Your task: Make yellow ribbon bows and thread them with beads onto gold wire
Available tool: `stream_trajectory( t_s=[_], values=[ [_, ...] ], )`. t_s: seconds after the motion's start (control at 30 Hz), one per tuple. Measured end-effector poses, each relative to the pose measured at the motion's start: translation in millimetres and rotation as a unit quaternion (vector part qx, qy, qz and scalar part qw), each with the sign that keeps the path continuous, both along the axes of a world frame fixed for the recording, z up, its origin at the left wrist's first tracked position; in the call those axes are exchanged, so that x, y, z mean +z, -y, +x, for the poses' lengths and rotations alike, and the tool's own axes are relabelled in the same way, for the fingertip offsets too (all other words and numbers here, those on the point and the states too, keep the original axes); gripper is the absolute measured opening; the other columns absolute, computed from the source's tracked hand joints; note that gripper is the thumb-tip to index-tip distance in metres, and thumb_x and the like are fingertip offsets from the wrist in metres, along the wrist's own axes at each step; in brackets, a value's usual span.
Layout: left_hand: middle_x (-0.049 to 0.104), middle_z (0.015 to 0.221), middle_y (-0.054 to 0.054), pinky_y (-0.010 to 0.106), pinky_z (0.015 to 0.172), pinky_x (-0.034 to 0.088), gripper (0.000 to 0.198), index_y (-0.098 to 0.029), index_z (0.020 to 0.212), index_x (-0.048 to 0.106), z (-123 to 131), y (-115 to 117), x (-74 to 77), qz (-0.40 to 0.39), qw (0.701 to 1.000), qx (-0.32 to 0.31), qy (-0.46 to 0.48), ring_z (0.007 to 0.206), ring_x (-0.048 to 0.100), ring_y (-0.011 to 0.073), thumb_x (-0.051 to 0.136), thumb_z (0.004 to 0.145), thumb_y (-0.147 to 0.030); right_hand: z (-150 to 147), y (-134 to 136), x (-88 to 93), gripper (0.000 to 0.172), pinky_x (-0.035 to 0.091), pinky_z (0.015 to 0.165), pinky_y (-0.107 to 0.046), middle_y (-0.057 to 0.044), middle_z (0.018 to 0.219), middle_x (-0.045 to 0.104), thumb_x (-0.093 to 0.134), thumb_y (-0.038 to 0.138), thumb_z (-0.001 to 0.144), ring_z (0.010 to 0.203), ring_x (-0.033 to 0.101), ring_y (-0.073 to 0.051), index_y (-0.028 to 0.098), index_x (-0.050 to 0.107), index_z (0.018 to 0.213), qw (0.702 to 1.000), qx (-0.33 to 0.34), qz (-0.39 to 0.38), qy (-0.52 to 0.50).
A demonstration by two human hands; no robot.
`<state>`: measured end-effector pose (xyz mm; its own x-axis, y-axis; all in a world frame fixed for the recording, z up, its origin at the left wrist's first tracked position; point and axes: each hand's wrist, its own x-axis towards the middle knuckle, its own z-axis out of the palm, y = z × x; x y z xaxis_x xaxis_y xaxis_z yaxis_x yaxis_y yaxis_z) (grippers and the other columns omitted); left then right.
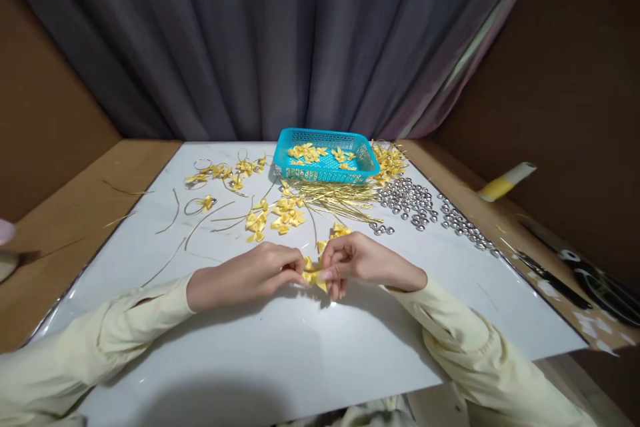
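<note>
A small yellow ribbon bow [315,276] is pinched between my two hands just above the white board. My left hand [257,271] grips its left side with thumb and forefinger. On its right side, my right hand [363,265] holds it with thumb and fingers closed. Just behind my right hand lie more yellow bows [341,229]. Several loose bows [289,215] are spread a little farther back, left of my hands. A bundle of gold wire ties [340,197] rests beyond them.
A turquoise basket [326,177] with yellow bows stands at the back. Silver beads [410,200] lie to the right, finished-looking bows with wire loops [205,204] to the left. Scissors [600,280], a black-handled tool [555,280] and a yellow-white tube [507,181] are along the right edge.
</note>
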<state>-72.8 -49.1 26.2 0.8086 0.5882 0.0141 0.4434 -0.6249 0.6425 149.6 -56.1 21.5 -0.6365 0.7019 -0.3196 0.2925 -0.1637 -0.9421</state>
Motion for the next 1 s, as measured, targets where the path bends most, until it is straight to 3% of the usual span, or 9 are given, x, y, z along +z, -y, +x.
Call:
stream_trajectory(
  t_s=[0.07, 0.13, 0.17, 0.3, 0.5, 0.6, 0.77, 0.87, 1.0],
  values=[
    [0.063, 0.072, 0.001, 0.021, 0.061, 0.037, 0.020, -0.015, 0.076, 0.062, -1, -8, -4.7, -0.026, 0.999, 0.027, -0.005, 0.063, 0.053, 0.0119, 0.049, 0.088, -0.023, -1, -16, 5.5, 0.030, 0.050, 0.048, -0.023, -0.002, 0.060, 0.066, 0.055, 0.044, 0.086, 0.049, 0.064, -0.013, 0.015, 0.050, 0.078, 0.982, -0.005, 0.162, 0.093],
    [0.065, 0.073, 0.002, 0.020, 0.059, 0.037, 0.018, -0.014, 0.074, 0.063, -2, -15, -9.6, -0.074, 0.996, 0.043, -0.009, 0.064, 0.054, 0.0119, 0.055, 0.085, -0.026, -3, -39, 11.0, 0.021, 0.048, 0.052, -0.022, -0.002, 0.062, 0.066, 0.043, 0.031, 0.094, 0.052, 0.063, -0.011, 0.014, 0.051, 0.084, 0.895, 0.001, 0.383, 0.227],
    [0.066, 0.074, 0.002, 0.020, 0.058, 0.037, 0.018, -0.014, 0.074, 0.064, -3, -18, -12.1, -0.102, 0.994, 0.047, -0.007, 0.064, 0.054, 0.0118, 0.057, 0.083, -0.028, -5, -51, 12.5, 0.015, 0.048, 0.059, -0.025, -0.006, 0.069, 0.067, 0.048, 0.025, 0.091, 0.061, 0.065, -0.014, 0.013, 0.053, 0.083, 0.871, 0.006, 0.425, 0.248],
    [0.067, 0.077, 0.004, 0.020, 0.062, 0.042, 0.025, -0.013, 0.078, 0.066, -5, -25, -21.7, -0.165, 0.982, 0.081, 0.042, 0.069, 0.058, 0.0135, 0.055, 0.085, -0.034, -21, -98, 4.9, 0.004, 0.044, 0.079, -0.033, -0.015, 0.097, 0.066, 0.059, 0.009, 0.080, 0.095, 0.060, -0.024, 0.012, 0.060, 0.081, 0.818, 0.072, 0.499, 0.277],
    [0.065, 0.069, 0.007, 0.025, 0.062, 0.047, 0.036, -0.010, 0.071, 0.062, -7, -29, -36.5, -0.164, 0.959, 0.164, 0.165, 0.064, 0.060, 0.0155, 0.043, 0.091, -0.034, -39, -124, -14.9, 0.011, 0.040, 0.087, -0.036, -0.015, 0.084, 0.068, 0.058, 0.005, 0.080, 0.093, 0.060, -0.024, 0.011, 0.063, 0.072, 0.786, 0.138, 0.533, 0.281],
    [0.064, 0.086, 0.010, 0.030, 0.074, 0.048, 0.023, -0.012, 0.085, 0.060, -8, -29, -43.8, -0.088, 0.948, 0.218, 0.213, 0.082, 0.059, 0.0190, 0.047, 0.090, -0.031, -33, -119, -7.2, 0.016, 0.040, 0.086, -0.039, -0.017, 0.087, 0.069, 0.050, 0.004, 0.084, 0.091, 0.062, -0.025, 0.010, 0.064, 0.081, 0.789, 0.097, 0.540, 0.275],
    [0.058, 0.110, 0.011, 0.041, 0.096, 0.040, 0.026, -0.018, 0.109, 0.054, -7, -27, -56.7, 0.219, 0.909, 0.218, 0.280, 0.109, 0.051, 0.0236, 0.059, 0.085, -0.025, -22, -84, 18.5, 0.019, 0.048, 0.079, -0.030, -0.012, 0.100, 0.069, 0.046, 0.008, 0.088, 0.093, 0.066, -0.020, 0.013, 0.058, 0.101, 0.830, 0.038, 0.511, 0.222],
    [0.060, 0.110, 0.010, 0.038, 0.091, 0.044, 0.035, -0.020, 0.117, 0.049, -4, -20, -59.2, 0.233, 0.908, 0.195, 0.289, 0.105, 0.055, 0.0218, 0.061, 0.085, -0.027, -23, -54, 26.0, 0.012, 0.052, 0.070, -0.024, -0.006, 0.092, 0.071, 0.051, 0.010, 0.085, 0.083, 0.069, -0.016, 0.016, 0.053, 0.095, 0.872, 0.048, 0.455, 0.175],
    [0.065, 0.100, 0.006, 0.026, 0.077, 0.049, 0.021, -0.019, 0.110, 0.052, 1, -2, -53.0, 0.161, 0.927, 0.168, 0.293, 0.087, 0.062, 0.0155, 0.053, 0.090, -0.022, -27, -24, 23.1, 0.008, 0.052, 0.061, -0.026, -0.003, 0.075, 0.070, 0.048, 0.013, 0.086, 0.068, 0.069, -0.016, 0.018, 0.046, 0.092, 0.965, 0.037, 0.252, 0.066]
  ],
)
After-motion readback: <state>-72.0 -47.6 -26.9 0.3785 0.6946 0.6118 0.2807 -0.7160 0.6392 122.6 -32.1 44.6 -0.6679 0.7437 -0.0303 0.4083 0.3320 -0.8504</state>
